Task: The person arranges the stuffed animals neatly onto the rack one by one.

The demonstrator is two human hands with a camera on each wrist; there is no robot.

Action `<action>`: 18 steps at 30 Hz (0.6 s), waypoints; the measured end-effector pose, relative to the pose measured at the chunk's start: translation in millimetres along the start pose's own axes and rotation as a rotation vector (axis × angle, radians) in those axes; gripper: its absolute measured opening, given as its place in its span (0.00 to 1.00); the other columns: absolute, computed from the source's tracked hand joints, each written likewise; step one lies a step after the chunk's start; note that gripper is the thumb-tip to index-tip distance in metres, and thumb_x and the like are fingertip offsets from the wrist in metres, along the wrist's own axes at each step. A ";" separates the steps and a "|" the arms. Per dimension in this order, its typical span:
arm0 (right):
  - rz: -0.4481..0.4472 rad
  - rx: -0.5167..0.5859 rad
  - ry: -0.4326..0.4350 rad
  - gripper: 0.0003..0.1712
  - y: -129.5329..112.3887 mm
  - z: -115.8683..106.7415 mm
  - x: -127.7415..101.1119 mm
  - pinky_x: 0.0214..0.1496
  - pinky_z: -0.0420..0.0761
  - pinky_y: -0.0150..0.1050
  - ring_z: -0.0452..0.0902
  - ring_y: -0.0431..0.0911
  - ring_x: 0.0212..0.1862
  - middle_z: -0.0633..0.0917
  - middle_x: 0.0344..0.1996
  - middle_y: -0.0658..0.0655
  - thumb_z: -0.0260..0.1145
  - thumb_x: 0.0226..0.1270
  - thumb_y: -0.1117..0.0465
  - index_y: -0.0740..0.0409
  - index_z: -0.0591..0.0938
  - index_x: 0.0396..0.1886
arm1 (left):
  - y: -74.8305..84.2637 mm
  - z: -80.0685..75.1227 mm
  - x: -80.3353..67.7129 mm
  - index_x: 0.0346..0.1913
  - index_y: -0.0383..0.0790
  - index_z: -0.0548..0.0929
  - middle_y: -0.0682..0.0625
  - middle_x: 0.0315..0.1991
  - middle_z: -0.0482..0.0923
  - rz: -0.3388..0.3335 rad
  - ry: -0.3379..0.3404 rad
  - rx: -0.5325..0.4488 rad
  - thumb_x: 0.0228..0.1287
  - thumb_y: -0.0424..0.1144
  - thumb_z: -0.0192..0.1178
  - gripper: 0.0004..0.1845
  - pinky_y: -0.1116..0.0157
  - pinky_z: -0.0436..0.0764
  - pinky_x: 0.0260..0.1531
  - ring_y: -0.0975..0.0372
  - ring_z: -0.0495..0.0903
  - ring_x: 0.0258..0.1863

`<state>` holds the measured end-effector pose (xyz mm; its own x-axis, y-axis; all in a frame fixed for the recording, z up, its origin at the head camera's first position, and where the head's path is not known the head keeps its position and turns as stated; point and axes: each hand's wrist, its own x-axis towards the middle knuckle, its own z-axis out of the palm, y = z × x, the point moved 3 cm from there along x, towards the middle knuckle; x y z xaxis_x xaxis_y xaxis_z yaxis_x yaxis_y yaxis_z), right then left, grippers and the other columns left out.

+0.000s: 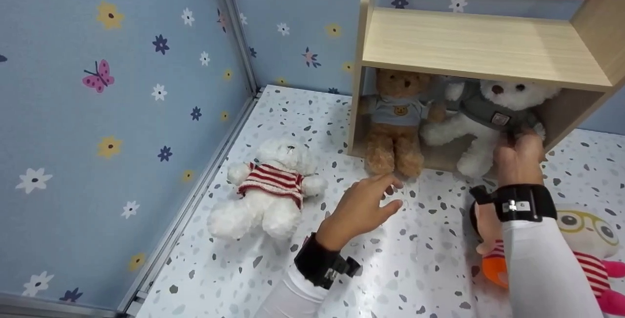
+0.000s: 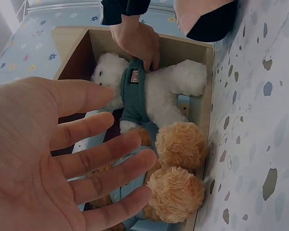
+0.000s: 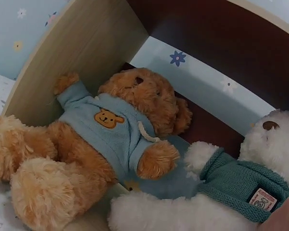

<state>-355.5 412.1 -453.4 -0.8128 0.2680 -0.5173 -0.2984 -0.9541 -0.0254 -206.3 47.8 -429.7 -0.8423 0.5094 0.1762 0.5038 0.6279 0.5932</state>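
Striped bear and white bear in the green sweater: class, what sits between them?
In the head view, the brown bear and the open left hand.

white sleeves [image 1: 542, 259], black wrist straps [image 1: 525, 204]

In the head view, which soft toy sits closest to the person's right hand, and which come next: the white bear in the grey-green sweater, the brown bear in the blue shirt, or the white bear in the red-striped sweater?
1. White bear in the grey-green sweater: right hand grips it, in the shelf.
2. Brown bear in the blue shirt: left beside it.
3. White bear in the red-striped sweater: far left, on the floor.
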 end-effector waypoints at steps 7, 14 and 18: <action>0.037 0.026 -0.038 0.13 -4.0 6.2 12.6 0.56 0.77 0.37 0.77 0.42 0.47 0.78 0.42 0.47 0.59 0.62 0.71 0.52 0.76 0.44 | 1.4 0.6 -0.6 0.53 0.56 0.76 0.58 0.45 0.82 0.010 0.003 -0.008 0.65 0.49 0.60 0.15 0.70 0.78 0.37 0.64 0.82 0.44; 0.032 -0.008 -0.128 0.16 6.7 11.2 -18.4 0.59 0.76 0.36 0.76 0.41 0.50 0.81 0.46 0.49 0.58 0.62 0.72 0.54 0.79 0.47 | 2.4 1.2 -1.9 0.53 0.55 0.76 0.58 0.46 0.82 0.039 0.019 -0.027 0.65 0.48 0.61 0.15 0.71 0.78 0.38 0.64 0.83 0.44; 0.032 -0.096 -0.119 0.16 19.6 10.6 -53.9 0.61 0.73 0.33 0.75 0.38 0.54 0.82 0.48 0.48 0.58 0.64 0.71 0.52 0.82 0.48 | 2.4 2.2 -2.3 0.53 0.55 0.76 0.58 0.48 0.82 0.045 0.016 -0.034 0.65 0.48 0.61 0.15 0.71 0.79 0.39 0.65 0.82 0.45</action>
<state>-322.9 380.4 -416.9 -0.8762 0.2458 -0.4147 -0.2267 -0.9693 -0.0956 -202.8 49.4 -430.5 -0.8217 0.5275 0.2157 0.5351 0.5839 0.6106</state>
